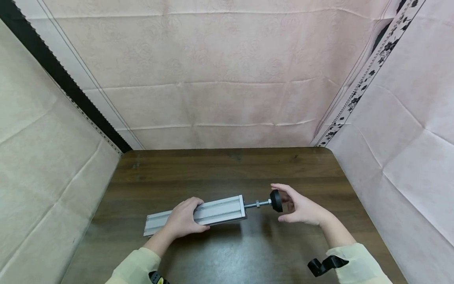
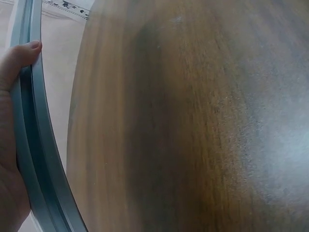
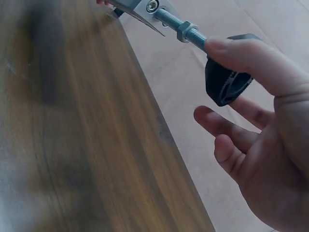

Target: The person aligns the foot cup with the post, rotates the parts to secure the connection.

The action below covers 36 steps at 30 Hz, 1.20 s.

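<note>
A silver grooved aluminium profile (image 1: 220, 210) is held above the table, a threaded rod (image 1: 262, 203) with a nut coming out of its right end. On the rod's tip is a black levelling foot (image 1: 276, 200). My left hand (image 1: 184, 219) grips the profile around its middle; in the left wrist view that hand (image 2: 12, 121) shows thumb and palm along the bar. Spread around the foot is my right hand (image 1: 299, 207), index finger above it and thumb below. The right wrist view shows the thumb (image 3: 256, 60) crossing in front of the foot (image 3: 227, 79); contact is unclear.
Beneath both hands lies a brown wood-grain table (image 1: 220, 169) with a glossy patch near the front. Pale cloth sheets (image 1: 213, 71) hang behind it and at both sides. Black wrist mounts (image 1: 326, 264) sit on the pale sleeves.
</note>
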Each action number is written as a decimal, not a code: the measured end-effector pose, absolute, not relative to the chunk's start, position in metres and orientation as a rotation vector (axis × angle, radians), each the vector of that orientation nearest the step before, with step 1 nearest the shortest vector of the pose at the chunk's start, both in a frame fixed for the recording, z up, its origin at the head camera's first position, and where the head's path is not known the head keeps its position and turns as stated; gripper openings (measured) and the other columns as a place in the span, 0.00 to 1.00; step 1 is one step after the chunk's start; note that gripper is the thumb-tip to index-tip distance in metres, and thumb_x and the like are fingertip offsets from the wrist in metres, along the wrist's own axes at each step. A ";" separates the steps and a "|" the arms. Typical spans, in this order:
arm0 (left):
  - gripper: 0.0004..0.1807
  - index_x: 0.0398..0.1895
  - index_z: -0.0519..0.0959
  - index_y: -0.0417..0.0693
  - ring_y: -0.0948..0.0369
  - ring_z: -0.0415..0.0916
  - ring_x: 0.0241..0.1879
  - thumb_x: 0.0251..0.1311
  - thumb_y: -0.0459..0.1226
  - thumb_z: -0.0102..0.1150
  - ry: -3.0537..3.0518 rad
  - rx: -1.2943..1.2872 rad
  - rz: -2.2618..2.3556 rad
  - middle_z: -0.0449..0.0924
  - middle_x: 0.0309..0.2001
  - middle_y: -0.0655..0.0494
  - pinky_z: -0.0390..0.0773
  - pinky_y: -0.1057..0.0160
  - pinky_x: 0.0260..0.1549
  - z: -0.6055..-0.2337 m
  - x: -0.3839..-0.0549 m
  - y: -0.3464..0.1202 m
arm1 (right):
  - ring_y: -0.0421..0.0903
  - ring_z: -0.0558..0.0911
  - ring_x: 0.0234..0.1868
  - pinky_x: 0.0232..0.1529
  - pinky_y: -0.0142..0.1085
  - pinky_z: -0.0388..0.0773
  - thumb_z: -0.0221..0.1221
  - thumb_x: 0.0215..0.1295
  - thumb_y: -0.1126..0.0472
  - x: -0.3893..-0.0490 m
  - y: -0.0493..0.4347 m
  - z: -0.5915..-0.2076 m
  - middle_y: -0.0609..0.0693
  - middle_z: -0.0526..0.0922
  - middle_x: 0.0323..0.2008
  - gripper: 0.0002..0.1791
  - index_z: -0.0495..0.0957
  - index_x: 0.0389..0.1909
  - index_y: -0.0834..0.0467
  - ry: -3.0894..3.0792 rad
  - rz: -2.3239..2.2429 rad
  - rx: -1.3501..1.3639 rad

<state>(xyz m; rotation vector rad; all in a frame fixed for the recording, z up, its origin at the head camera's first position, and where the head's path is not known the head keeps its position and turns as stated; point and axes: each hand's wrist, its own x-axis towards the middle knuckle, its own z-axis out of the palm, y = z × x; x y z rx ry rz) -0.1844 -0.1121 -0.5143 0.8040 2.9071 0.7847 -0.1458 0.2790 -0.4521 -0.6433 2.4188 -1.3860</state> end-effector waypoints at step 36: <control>0.38 0.49 0.74 0.46 0.59 0.73 0.47 0.35 0.55 0.73 2.895 0.858 0.769 0.75 0.49 0.56 0.72 0.53 0.48 -0.505 -0.192 -0.114 | 0.55 0.81 0.39 0.37 0.38 0.78 0.62 0.60 0.61 -0.154 0.272 -0.456 0.60 0.76 0.43 0.29 0.64 0.61 0.59 2.378 -1.496 -0.533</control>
